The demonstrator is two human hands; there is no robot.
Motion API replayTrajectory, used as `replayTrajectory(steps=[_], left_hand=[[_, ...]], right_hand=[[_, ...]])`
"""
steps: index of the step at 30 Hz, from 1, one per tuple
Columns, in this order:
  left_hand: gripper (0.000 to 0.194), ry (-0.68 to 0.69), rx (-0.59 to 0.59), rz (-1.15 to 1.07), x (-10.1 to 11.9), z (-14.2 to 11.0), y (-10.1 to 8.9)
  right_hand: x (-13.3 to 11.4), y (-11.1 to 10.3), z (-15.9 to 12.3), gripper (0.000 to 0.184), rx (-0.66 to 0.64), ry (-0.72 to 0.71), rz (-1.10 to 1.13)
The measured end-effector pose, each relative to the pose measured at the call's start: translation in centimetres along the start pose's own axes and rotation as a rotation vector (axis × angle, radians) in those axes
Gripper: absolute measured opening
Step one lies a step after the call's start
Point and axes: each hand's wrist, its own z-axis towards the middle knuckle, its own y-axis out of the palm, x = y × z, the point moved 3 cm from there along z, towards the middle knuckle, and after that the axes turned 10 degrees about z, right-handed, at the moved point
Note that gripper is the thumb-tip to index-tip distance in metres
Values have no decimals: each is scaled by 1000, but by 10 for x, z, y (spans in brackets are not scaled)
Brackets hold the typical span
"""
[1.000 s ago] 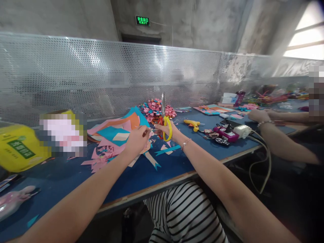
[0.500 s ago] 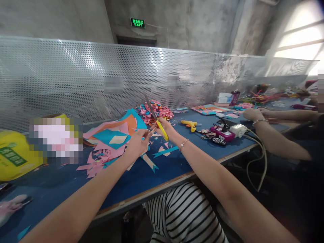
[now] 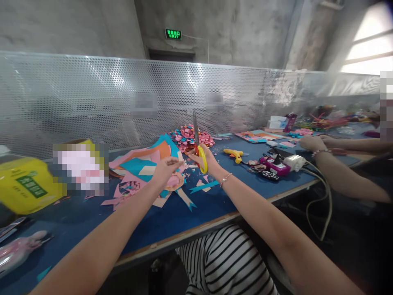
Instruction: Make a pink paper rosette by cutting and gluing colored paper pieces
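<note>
My right hand [image 3: 206, 159] grips yellow-handled scissors [image 3: 198, 144], blades pointing up. My left hand [image 3: 166, 169] is pinched on a small scrap of paper too small to make out, held just left of the scissors. Under both hands lie cut pink, teal and orange paper sheets [image 3: 144, 164] and loose offcuts [image 3: 203, 185] on the blue table [image 3: 196, 209].
A pile of pink paper flowers [image 3: 188, 136] sits behind the scissors. A yellow glue gun [image 3: 233, 153], a magenta device [image 3: 273, 164] and a white plug [image 3: 294, 160] lie to the right. Another person's arms [image 3: 334, 162] rest at the right. A yellow bag [image 3: 26, 186] stands left. Perforated metal screen [image 3: 92, 98] behind.
The scissors swung from tilted left back to upright. My left hand stays pinched close beside them, and the view shifted slightly.
</note>
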Motion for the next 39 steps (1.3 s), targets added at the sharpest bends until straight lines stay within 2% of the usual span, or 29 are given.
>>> replayTrajectory(steps=[5,9,12,17,27,34,39], left_hand=[[26,21,113,-304,7,2,-10],[25,33,178,-433,10,3,-13],[21,68,231,-442,10,4,-15],[20,126,263,-360,13,4,-16],[23,129,258,-307,7,5,-13],[23,113,271,-255,4,6,-14],[22,119,262,-265,7,4,-13]], right_hand=[[5,-8,-1,39,18,90,-218],[6,-3,-10,34,-168,184,-291],[4,4,-18,33,-279,238,-218],[-2,12,-26,39,-331,362,-150],[1,15,-28,40,-398,278,-168],[-2,17,-29,39,-388,258,-225],[-7,21,-29,38,-320,195,-385]])
